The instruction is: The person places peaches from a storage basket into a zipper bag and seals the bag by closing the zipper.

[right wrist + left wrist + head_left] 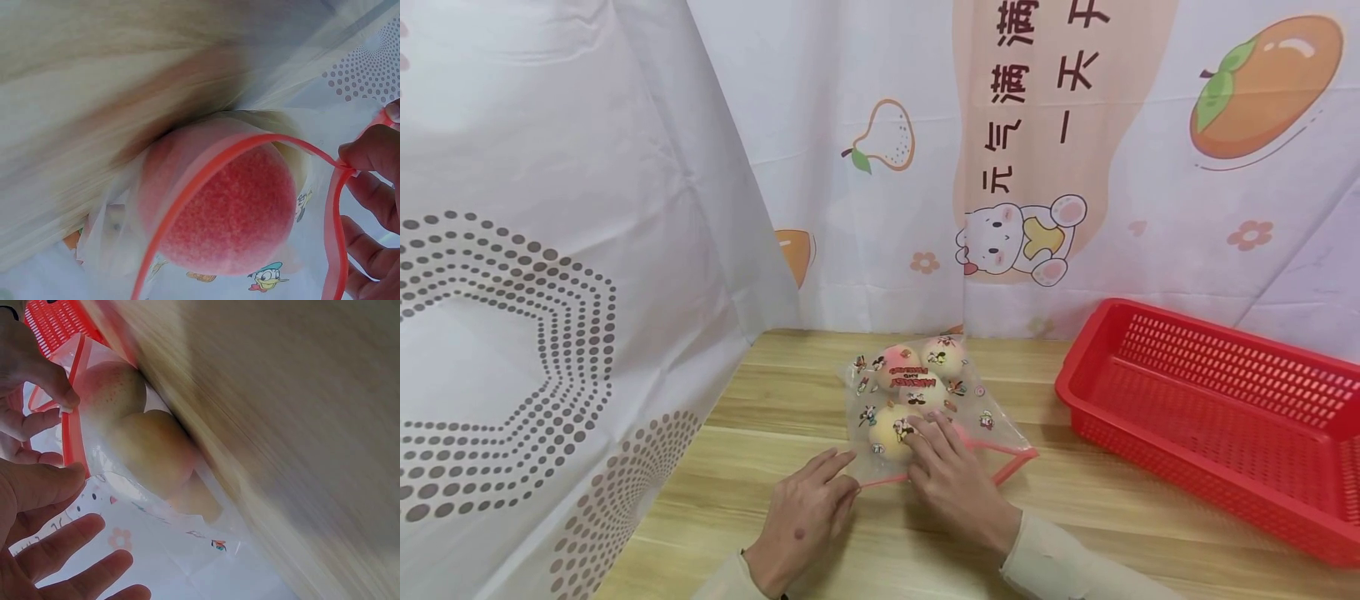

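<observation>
Bag [925, 400]: thin clear plastic film, glossy, printed with cartoon stickers, with a red plastic zip strip [206, 181] along the mouth. Fruit [231, 219] inside: matt, finely pitted, foam-like skin. Table [775, 500]: pale wood grain, smooth, low sheen. Basket [1217, 417]: red moulded plastic, perforated, slightly shiny. Backdrop [550, 208]: thin printed sheet, creased, faintly satin.

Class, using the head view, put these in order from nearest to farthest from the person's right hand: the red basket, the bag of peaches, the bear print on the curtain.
1. Bag of peaches: under the right hand, whose fingers rest on it.
2. Red basket: on the table, to the right.
3. Bear print: on the curtain behind the table.
</observation>
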Demonstrator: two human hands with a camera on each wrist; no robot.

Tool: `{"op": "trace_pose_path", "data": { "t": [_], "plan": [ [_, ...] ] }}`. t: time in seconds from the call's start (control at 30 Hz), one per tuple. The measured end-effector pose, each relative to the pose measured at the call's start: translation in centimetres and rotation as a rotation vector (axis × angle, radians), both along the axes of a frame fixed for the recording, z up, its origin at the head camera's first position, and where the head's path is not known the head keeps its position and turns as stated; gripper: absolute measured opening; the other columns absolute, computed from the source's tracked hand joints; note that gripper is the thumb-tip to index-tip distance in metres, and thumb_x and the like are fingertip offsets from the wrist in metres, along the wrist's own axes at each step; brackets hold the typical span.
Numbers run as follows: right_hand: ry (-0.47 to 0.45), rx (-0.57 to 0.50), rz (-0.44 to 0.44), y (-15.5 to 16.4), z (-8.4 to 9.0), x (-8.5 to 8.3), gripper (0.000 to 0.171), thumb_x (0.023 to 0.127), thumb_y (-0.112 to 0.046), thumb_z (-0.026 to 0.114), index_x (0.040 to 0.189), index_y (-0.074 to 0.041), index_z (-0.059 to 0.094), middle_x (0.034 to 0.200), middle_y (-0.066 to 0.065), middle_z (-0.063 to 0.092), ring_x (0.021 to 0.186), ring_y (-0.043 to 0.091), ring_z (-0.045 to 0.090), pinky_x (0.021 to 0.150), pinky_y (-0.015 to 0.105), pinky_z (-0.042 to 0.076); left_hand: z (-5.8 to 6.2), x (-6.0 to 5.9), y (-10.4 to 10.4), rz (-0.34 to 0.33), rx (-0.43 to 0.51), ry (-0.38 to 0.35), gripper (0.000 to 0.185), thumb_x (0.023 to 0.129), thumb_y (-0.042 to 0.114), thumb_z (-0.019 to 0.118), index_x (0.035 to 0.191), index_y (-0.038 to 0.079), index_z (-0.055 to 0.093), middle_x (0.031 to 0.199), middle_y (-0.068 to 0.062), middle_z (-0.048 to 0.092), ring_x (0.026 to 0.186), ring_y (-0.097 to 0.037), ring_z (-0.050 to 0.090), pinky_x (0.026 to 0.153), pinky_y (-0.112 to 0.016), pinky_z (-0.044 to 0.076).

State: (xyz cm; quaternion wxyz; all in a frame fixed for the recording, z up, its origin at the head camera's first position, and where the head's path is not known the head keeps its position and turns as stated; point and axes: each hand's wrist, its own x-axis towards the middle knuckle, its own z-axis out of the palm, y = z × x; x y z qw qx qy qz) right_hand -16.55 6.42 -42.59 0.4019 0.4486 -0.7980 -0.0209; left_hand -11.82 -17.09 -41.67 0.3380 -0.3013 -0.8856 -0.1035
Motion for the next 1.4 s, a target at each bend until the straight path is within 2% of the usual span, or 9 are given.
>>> {"op": "trace_pose_path", "data": {
  "t": [0.27, 0.5, 0.73, 1.0, 1.4],
  "plan": [
    [0.008, -0.012, 0.000, 0.37, -0.35, -0.20, 0.037, 0.089, 0.005, 0.032, 0.073, -0.007, 0.063, 0.107, 0.012, 0.063, 0.122, 0.033, 0.055, 0.109, 0.050, 0.045, -0.10, -0.09, 0.05, -0.008, 0.002, 0.003, 0.020, 0.069, 0.006, 0.088, 0.076, 0.017, 0.073, 0.108, -0.007, 0.074, 0.096, -0.029, 0.071, 0.069, -0.041, 0.063],
    [0.012, -0.015, -0.004, 0.30, -0.46, -0.19, 0.033, 0.086, 0.004, 0.036, 0.073, -0.007, 0.064, 0.107, 0.011, 0.063, 0.122, 0.033, 0.055, 0.110, 0.050, 0.043, -0.47, -0.17, 0.03, 0.018, 0.015, -0.045, 0.016, 0.071, 0.009, 0.086, 0.075, 0.017, 0.073, 0.109, -0.010, 0.073, 0.098, -0.029, 0.070, 0.073, -0.042, 0.063],
    [0.018, -0.014, -0.006, 0.24, -0.53, -0.10, 0.031, 0.084, 0.003, 0.038, 0.072, -0.008, 0.064, 0.107, 0.011, 0.062, 0.121, 0.033, 0.055, 0.111, 0.049, 0.042, -0.65, -0.47, 0.54, 0.027, 0.005, -0.049, 0.015, 0.071, 0.011, 0.088, 0.075, 0.017, 0.075, 0.111, -0.010, 0.073, 0.100, -0.025, 0.070, 0.076, -0.038, 0.063],
    [0.000, -0.028, 0.020, 0.47, -0.51, -0.26, 0.026, 0.084, -0.003, 0.043, 0.072, -0.010, 0.064, 0.109, 0.012, 0.062, 0.124, 0.036, 0.055, 0.108, 0.052, 0.045, -0.54, -0.52, 0.84, 0.038, -0.007, -0.109, 0.015, 0.074, 0.013, 0.088, 0.076, 0.017, 0.074, 0.114, -0.009, 0.072, 0.102, -0.030, 0.069, 0.080, -0.042, 0.062],
    [-0.041, -0.022, 0.013, 0.72, -0.48, -0.05, 0.031, 0.087, -0.003, 0.039, 0.071, -0.011, 0.064, 0.112, 0.012, 0.063, 0.123, 0.036, 0.055, 0.110, 0.052, 0.042, -0.47, -0.22, 0.36, 0.036, -0.005, -0.085, 0.016, 0.073, 0.012, 0.088, 0.075, 0.018, 0.074, 0.115, -0.009, 0.072, 0.101, -0.031, 0.069, 0.078, -0.043, 0.062]
  ]
}}
